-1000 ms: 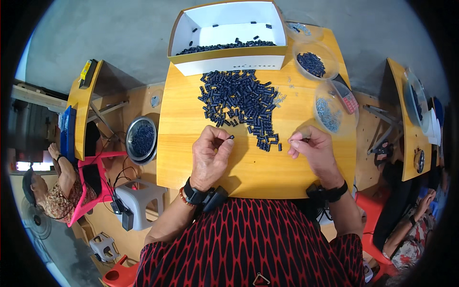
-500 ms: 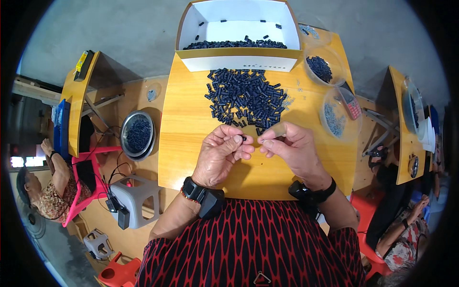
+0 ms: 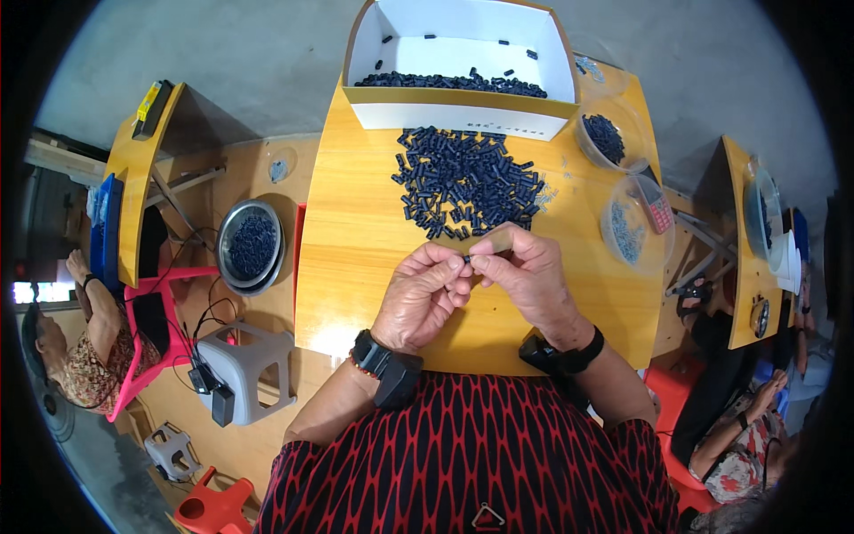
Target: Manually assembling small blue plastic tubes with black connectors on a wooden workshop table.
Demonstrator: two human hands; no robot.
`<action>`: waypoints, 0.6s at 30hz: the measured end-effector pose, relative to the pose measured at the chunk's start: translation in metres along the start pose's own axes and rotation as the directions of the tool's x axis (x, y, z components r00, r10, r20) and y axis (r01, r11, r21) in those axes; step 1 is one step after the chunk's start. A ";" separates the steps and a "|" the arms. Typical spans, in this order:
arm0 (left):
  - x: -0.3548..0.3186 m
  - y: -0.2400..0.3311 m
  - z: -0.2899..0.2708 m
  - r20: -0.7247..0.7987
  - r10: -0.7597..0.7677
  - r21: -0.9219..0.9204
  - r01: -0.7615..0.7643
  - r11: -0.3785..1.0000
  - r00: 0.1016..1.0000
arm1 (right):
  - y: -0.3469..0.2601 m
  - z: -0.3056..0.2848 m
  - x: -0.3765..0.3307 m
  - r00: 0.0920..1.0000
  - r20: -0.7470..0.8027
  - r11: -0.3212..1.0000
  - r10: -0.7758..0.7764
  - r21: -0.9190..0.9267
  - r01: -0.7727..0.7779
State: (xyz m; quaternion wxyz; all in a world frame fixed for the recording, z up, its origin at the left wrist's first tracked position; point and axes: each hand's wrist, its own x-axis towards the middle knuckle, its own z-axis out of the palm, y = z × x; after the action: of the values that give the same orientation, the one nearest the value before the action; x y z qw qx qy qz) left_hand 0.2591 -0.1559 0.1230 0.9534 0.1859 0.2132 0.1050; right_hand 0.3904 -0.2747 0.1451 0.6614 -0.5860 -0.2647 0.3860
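Observation:
My left hand (image 3: 425, 292) pinches a small black cylindrical piece (image 3: 467, 259) between thumb and fingertips, just over the near half of the yellow wooden table (image 3: 356, 205). Against the other end of that piece, my right hand (image 3: 525, 278) has its thumb and forefinger pressed together. Whatever the right fingertips hold is too small and covered to make out. Beyond both hands lies a loose heap of similar black pieces (image 3: 467, 182). A few thin silvery bits (image 3: 549, 191) lie at the heap's right edge.
An open white box (image 3: 463, 102) with more black pieces stands at the far edge. Clear plastic tubs (image 3: 630, 227) line the right side, one with a red calculator (image 3: 658, 216). Left on the floor are a metal bowl (image 3: 252, 249) and grey stool (image 3: 245, 369). Other people sit at both sides.
My hands have come together, so the right fingertips now meet the black piece in the left. The whole view has shifted slightly, with the table and box appearing further right.

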 end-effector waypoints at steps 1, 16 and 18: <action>0.000 0.001 0.000 -0.001 0.000 -0.003 0.000 1.000 1.000 | 0.000 -0.001 0.000 1.000 -0.005 1.000 0.021 0.004 -0.021; -0.010 -0.002 -0.001 0.014 -0.007 0.451 0.000 0.893 1.000 | -0.004 -0.012 -0.010 0.989 0.147 0.974 0.013 -0.224 0.021; -0.009 -0.002 -0.002 0.041 0.024 0.400 -0.038 0.916 0.999 | -0.004 -0.014 -0.008 0.983 0.180 0.958 -0.028 -0.277 0.078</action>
State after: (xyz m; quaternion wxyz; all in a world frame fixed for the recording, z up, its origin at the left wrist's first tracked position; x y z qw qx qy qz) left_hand 0.2503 -0.1601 0.1242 0.8971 0.3821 0.2104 0.0709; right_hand 0.3984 -0.2894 0.1472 0.5554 -0.6312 -0.3895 0.3761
